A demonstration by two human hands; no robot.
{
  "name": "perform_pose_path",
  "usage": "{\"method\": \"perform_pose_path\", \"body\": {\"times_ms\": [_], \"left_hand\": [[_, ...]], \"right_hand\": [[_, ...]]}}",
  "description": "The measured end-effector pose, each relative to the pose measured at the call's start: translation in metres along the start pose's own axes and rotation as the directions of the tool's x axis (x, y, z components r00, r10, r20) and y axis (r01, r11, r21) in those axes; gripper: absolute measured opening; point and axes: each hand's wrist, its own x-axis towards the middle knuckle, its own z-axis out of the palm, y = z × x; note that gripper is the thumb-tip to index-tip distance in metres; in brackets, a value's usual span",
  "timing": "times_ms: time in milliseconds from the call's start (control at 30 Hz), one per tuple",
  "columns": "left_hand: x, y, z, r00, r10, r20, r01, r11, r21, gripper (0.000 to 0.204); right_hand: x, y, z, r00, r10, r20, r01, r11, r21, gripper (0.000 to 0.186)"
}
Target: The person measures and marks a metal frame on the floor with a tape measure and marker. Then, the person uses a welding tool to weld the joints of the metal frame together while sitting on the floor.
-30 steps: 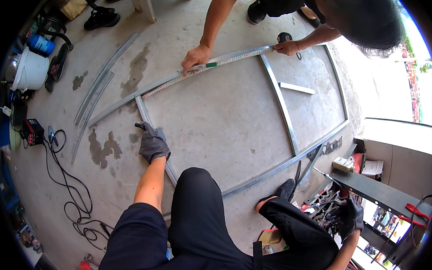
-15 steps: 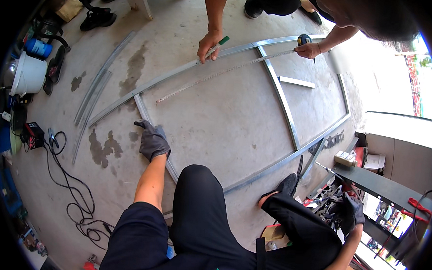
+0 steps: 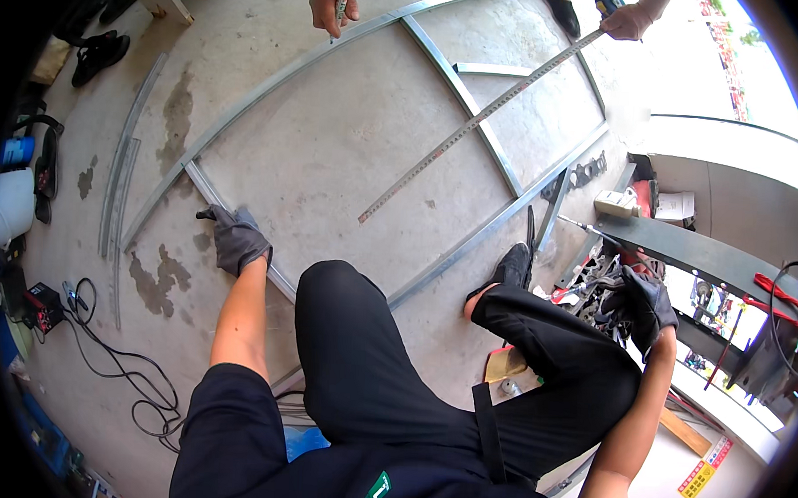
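My left hand [image 3: 239, 244], in a dark grey glove, is closed around a crossbar [image 3: 208, 185] of a large silvery metal frame [image 3: 314, 57] on the floor. My right hand [image 3: 644, 306], also gloved, is beside my right knee at a heap of dark tools and parts [image 3: 595, 289]. Its fingers look curled, but what they hold is lost among the dark shapes. Across the frame, another person's hand [image 3: 322, 10] holds a green and white marker [image 3: 342, 2] near the far rail. That person's other hand [image 3: 624, 23] holds a tape measure [image 3: 608, 2], its blade [image 3: 457, 136] stretched over the frame.
Loose metal strips [image 3: 128, 161] lie left of the frame. Black cables [image 3: 114, 361] run from a red and black device [image 3: 42, 307]. A white bucket [image 3: 13, 205] stands far left. On the right are a dark metal beam [image 3: 711, 249] and a beige container [image 3: 616, 202].
My view has shifted, so the frame sits higher and further left. The other person's marker hand has risen off the rail, and the tape blade has swung away from it. My left hand stays on the crossbar.
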Motion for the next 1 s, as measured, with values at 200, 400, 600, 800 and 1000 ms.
{"method": "perform_pose_path", "body": {"times_ms": [200, 400, 600, 800, 1000], "left_hand": [[-0.001, 0.005, 0.007, 0.999, 0.029, 0.045, -0.029, 1.0, -0.006, 0.083], [0.002, -0.001, -0.015, 1.0, -0.003, 0.026, 0.003, 1.0, -0.009, 0.078], [0.002, 0.012, -0.025, 0.991, -0.009, 0.137, 0.016, 0.999, -0.044, 0.092], [0.009, -0.019, -0.01, 0.997, 0.042, 0.063, -0.042, 0.999, 0.002, 0.094], [0.011, -0.01, -0.005, 0.997, 0.075, 0.011, -0.075, 0.997, -0.007, 0.091]], "right_hand": [[0.016, 0.044, -0.02, 0.96, -0.277, 0.031, 0.278, 0.945, -0.173, 0.04], [-0.017, -0.012, 0.028, 0.998, 0.057, -0.013, -0.057, 0.997, 0.047, 0.044], [-0.002, -0.038, 0.119, 0.998, -0.054, 0.012, 0.054, 0.997, 0.057, 0.041], [-0.044, -0.124, 0.236, 0.937, 0.068, 0.341, 0.112, 0.87, -0.48, 0.043], [-0.038, -0.127, 0.261, 0.844, -0.029, 0.535, 0.324, 0.824, -0.465, 0.039]]}}
